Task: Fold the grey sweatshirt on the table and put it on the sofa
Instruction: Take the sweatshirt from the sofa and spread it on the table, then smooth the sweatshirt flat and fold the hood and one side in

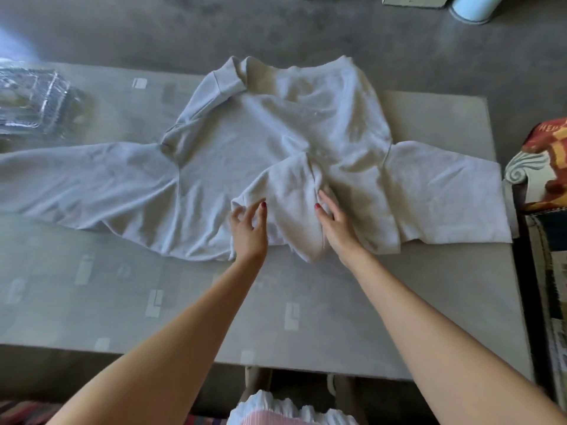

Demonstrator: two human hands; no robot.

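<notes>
The pale grey sweatshirt [251,142] lies spread across the glass-topped table [368,302], hem at the far side, one sleeve stretched out to the left and the other to the right edge. Its hood is bunched at the near middle. My left hand [247,230] pinches the hood's left edge between thumb and fingers. My right hand [334,223] presses on the hood's right side with fingers curled into the cloth. The sofa is only partly in view, at the right edge.
A clear wire-like basket [33,99] stands at the table's far left. A colourful patterned cushion on furniture [549,161] is close to the table's right edge. A pale cylinder [472,7] stands on the grey floor beyond.
</notes>
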